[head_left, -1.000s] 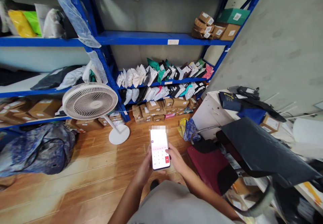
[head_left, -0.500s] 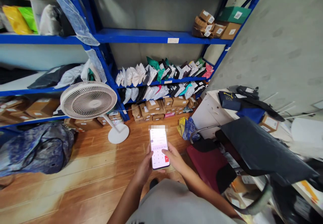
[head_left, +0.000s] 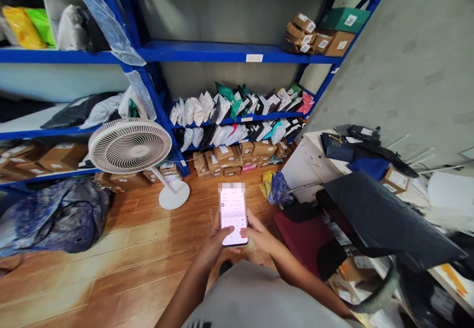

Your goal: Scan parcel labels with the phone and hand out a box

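A smartphone (head_left: 233, 209) with a lit white screen is held upright in front of my body, in the lower middle of the head view. The screen shows a number keypad with a red key at its lower right; the top strip is blurred out. My left hand (head_left: 217, 236) grips the phone's left side, with the thumb over the left and middle keys. On the other side my right hand (head_left: 257, 232) is closed round the phone's right edge, its thumb at the red key. The fingers behind the phone are mostly hidden.
A white fan (head_left: 131, 145) stands on the wooden floor at left, near a large blue bundle (head_left: 55, 217). Blue shelves (head_left: 222, 52) hold parcels, with cardboard boxes (head_left: 224, 155) beneath. At right are a red-and-black chair (head_left: 301, 236), a dark package (head_left: 388, 217) and a cluttered white desk (head_left: 303, 163).
My left thumb has moved right and down across the keypad. My right thumb has slid down to the red key. The phone stays in both hands, nearly in place.
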Tool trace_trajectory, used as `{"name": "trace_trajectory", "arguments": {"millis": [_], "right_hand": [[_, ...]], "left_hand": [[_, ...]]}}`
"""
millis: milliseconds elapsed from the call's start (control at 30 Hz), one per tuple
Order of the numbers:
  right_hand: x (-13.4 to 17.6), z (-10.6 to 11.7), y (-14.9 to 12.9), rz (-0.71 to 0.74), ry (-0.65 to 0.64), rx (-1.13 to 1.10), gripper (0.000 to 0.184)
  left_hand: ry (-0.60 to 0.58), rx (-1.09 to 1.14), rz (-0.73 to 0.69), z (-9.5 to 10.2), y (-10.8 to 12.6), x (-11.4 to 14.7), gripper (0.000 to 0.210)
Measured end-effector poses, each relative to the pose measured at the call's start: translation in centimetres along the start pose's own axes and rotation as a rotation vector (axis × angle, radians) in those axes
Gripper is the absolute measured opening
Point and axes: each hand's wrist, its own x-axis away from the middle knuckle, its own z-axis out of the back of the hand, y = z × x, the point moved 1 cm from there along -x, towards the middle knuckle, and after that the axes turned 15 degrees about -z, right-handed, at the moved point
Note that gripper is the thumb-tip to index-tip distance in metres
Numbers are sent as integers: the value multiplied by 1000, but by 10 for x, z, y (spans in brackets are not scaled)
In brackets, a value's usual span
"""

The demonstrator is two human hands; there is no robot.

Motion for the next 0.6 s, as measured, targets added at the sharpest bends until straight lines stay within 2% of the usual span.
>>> {"name": "trace_trajectory", "arguments": {"millis": [100, 300, 467, 600], "right_hand": [[1, 2, -1, -5, 45, -1, 51], [3, 6, 4, -23, 65, -22, 45], [3, 3, 3, -29, 132, -48, 30], [2, 1, 3, -45, 151, -71, 27]], "left_hand": [[-10, 20, -7, 0, 0, 1, 85], [-63, 344, -21, 0, -1, 1, 86], [-71, 360, -8, 4, -7, 1, 86], [-69, 297, 19, 4, -8, 2, 87]]}}
